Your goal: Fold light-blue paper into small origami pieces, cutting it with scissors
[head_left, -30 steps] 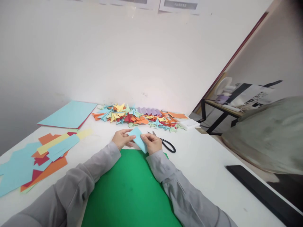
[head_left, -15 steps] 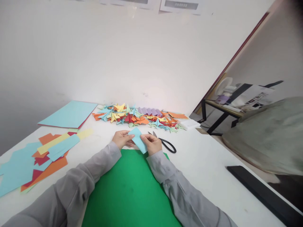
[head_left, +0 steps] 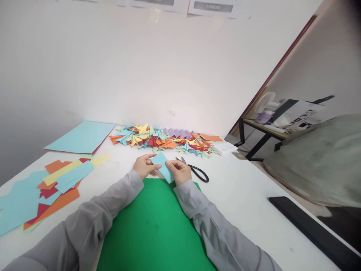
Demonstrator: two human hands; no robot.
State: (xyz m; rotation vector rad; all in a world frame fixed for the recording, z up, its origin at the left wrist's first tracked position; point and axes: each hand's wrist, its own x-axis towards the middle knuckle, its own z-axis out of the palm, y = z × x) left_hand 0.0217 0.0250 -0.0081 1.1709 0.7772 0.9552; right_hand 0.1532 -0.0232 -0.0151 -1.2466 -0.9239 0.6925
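Note:
A small light-blue piece of paper [head_left: 163, 165] is held between both hands just past the far edge of a green sheet [head_left: 152, 229]. My left hand [head_left: 143, 165] pinches its left side, fingers closed on it. My right hand [head_left: 179, 171] pinches its right side with thumb on top. Both arms wear grey sleeves and lie across the green sheet.
Black-handled scissors [head_left: 197, 172] lie just right of my right hand. A heap of folded coloured paper shapes [head_left: 163, 140] stretches along the wall. Paper strips and offcuts [head_left: 47, 184] and a large light-blue sheet [head_left: 81, 136] lie left. A black bar [head_left: 310, 229] and another person's grey-green garment [head_left: 318, 162] are right.
The blue paper and both hands have shifted very slightly left; the grip is the same.

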